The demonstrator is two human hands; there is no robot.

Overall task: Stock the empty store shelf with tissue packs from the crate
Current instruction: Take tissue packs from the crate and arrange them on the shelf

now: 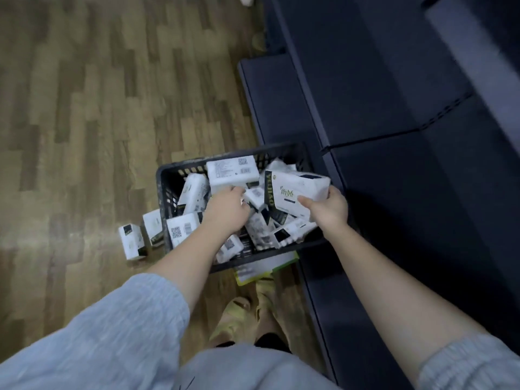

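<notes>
A black plastic crate stands on the wooden floor, filled with several white tissue packs lying at all angles. My right hand grips one white tissue pack with black print, lifted above the crate's right side. My left hand reaches into the crate's middle, its fingers curled down at a pack near the far wall; the fingertips are hidden. The dark blue shelf runs along the right, its boards bare.
Two tissue packs stand on the floor left of the crate. A green and white flat package lies under the crate's near edge. My feet in yellow slippers stand just behind it. Wooden floor stretches to the left.
</notes>
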